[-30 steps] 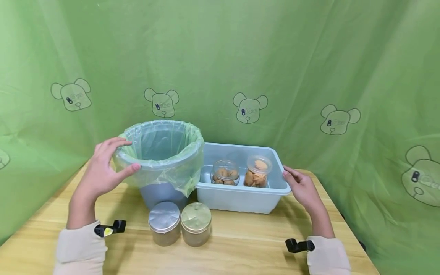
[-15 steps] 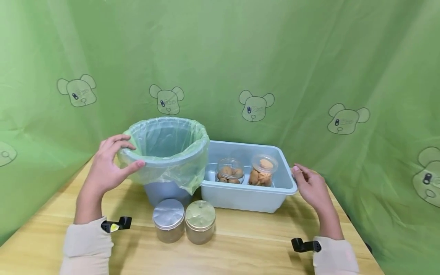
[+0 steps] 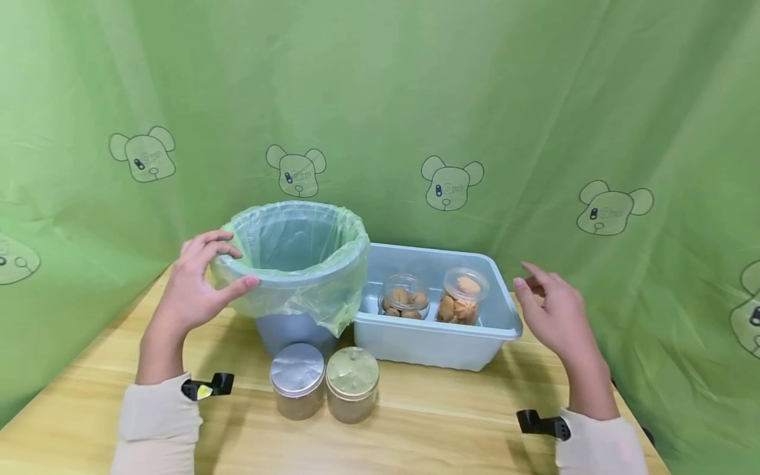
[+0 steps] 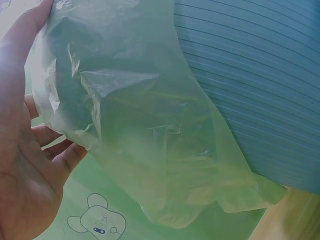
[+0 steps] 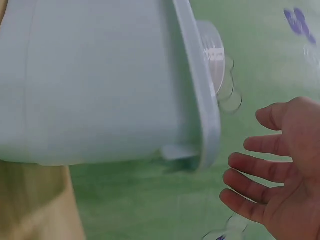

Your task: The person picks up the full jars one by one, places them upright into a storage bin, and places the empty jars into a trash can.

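Observation:
My left hand [image 3: 192, 284] rests against the left side of a blue bin [image 3: 297, 332], thumb at the front of the rim and fingers spread along the side. A thin green bag [image 3: 297, 300] lines the bin and folds over its rim. In the left wrist view, fingers [image 4: 65, 155] show beside the bag's crinkled plastic [image 4: 150, 115]. My right hand [image 3: 552, 316], fingers loosely spread and holding nothing, hovers just right of a light blue plastic basin [image 3: 427, 343]. In the right wrist view, its fingers [image 5: 255, 167] are apart from the basin rim [image 5: 200, 95].
Inside the basin stand a clear jar [image 3: 405, 297] of round brown pieces and a clear jar [image 3: 462, 297] of cookies. In front, a silver-lidded jar [image 3: 298, 379] and a gold-lidded jar [image 3: 353, 382] stand side by side on the wooden table [image 3: 439, 422]. A green curtain [image 3: 368, 99] hangs behind.
My right hand has let go of the basin's right rim and moved a little away to the right. The left hand stays at the bin. The head view has shifted slightly.

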`<action>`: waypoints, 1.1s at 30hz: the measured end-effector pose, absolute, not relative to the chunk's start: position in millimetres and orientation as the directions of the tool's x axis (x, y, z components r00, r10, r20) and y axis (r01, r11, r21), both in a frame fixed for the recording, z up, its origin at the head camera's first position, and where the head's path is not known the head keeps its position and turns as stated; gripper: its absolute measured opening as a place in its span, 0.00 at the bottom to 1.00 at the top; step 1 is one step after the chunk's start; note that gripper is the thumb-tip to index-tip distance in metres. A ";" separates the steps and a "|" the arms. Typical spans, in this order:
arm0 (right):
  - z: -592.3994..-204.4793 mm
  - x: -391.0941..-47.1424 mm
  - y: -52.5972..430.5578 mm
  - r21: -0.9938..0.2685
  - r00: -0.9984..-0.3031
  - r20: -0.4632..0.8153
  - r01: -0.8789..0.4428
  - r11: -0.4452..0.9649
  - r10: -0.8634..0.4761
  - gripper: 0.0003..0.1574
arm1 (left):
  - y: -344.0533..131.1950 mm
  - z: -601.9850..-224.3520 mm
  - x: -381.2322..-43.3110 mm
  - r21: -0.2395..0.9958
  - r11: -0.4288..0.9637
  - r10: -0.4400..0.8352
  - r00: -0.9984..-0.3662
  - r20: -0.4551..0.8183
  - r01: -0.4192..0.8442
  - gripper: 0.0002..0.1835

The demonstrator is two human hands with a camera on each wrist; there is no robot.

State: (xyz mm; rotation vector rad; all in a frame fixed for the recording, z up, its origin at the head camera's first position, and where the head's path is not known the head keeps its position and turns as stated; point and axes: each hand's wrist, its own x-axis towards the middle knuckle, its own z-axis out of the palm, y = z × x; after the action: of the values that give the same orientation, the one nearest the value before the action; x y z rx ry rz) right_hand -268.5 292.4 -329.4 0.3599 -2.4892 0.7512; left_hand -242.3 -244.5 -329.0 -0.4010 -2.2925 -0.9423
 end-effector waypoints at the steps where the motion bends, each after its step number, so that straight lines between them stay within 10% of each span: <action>1: -325.3 -267.7 289.4 -0.414 -0.826 0.551 -0.396 0.820 -0.121 0.31 | -244.5 -328.8 -242.2 0.524 0.700 0.043 -0.761 0.647 0.485 0.24; 33: -349.6 -237.5 152.0 0.237 -0.398 0.420 -0.820 0.521 -0.816 0.30 | -245.9 -330.2 -245.3 0.509 0.698 0.045 -0.741 0.670 0.503 0.26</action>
State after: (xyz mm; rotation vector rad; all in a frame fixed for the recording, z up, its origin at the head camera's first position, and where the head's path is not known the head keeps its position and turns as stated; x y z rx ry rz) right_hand -237.5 152.0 -349.6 1.3329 -2.2776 0.0103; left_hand -245.3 -245.9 -330.2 -0.4171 -2.2647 -0.9297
